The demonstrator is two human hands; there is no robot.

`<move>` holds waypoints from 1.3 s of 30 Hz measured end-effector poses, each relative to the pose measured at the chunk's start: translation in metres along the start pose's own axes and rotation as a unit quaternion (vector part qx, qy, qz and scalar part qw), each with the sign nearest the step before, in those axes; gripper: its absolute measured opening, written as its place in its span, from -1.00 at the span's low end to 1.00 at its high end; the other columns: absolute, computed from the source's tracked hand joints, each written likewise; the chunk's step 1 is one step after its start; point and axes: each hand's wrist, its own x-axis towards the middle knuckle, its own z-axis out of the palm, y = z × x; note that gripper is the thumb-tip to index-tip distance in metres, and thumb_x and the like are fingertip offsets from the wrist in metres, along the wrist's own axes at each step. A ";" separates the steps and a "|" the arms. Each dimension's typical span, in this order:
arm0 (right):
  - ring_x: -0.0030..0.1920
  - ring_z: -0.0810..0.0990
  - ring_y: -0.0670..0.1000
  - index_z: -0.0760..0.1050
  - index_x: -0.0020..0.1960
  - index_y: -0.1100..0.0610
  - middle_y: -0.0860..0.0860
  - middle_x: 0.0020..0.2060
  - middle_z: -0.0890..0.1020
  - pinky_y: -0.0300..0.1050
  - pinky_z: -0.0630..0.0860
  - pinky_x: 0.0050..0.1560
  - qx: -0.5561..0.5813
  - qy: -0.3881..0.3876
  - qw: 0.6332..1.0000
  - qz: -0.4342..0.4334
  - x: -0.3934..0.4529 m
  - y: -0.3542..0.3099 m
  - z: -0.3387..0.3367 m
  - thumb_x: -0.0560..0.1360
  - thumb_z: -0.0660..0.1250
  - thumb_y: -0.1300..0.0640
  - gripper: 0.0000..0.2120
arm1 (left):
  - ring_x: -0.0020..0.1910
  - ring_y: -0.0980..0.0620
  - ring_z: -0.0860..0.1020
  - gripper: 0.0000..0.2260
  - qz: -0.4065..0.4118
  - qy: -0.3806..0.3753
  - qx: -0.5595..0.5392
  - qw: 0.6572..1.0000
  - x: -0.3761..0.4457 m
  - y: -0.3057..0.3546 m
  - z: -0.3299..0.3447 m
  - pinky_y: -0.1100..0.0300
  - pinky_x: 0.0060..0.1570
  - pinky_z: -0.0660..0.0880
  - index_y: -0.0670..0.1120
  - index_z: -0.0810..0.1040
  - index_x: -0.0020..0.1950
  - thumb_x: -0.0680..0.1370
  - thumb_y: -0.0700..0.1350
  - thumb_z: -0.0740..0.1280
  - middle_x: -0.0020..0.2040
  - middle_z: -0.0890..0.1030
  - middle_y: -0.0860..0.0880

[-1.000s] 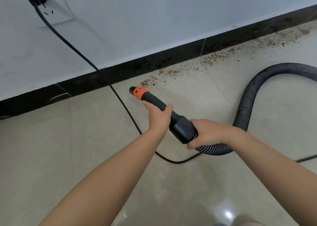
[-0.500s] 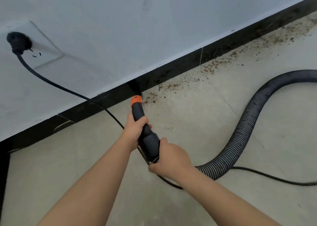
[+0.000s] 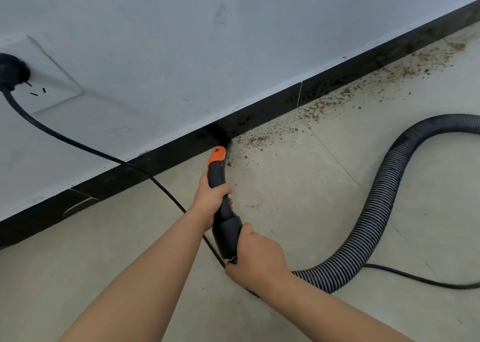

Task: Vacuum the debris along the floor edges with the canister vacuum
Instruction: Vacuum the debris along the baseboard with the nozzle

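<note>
The black vacuum nozzle with an orange collar points at the black skirting board, its tip down at the floor edge. My left hand grips the narrow front of the nozzle. My right hand grips its thick rear end where the ribbed black hose joins. Brown debris lies scattered along the floor edge, from just right of the nozzle tip to the far right. The canister itself is out of view.
A black power cord runs from a plug in a white wall socket down across the skirting, under my hands, and away to the right. The hose loops across the beige floor tiles at right.
The nozzle swung from lying across the floor to pointing at the skirting, and its tip has reached the left end of the debris. Both hands kept their grip.
</note>
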 end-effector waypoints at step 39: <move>-0.23 0.44 0.03 0.17 -0.05 0.11 -0.11 -0.34 0.31 -0.24 0.23 -0.47 -0.034 0.026 0.998 0.050 0.006 0.048 -0.050 0.40 0.32 -0.01 -0.63 | 0.22 -0.15 0.44 -0.37 0.039 -0.056 0.150 0.986 -0.014 0.019 0.060 0.04 0.18 0.42 -0.04 -0.27 0.52 0.63 -0.07 0.11 0.36 0.37 -0.14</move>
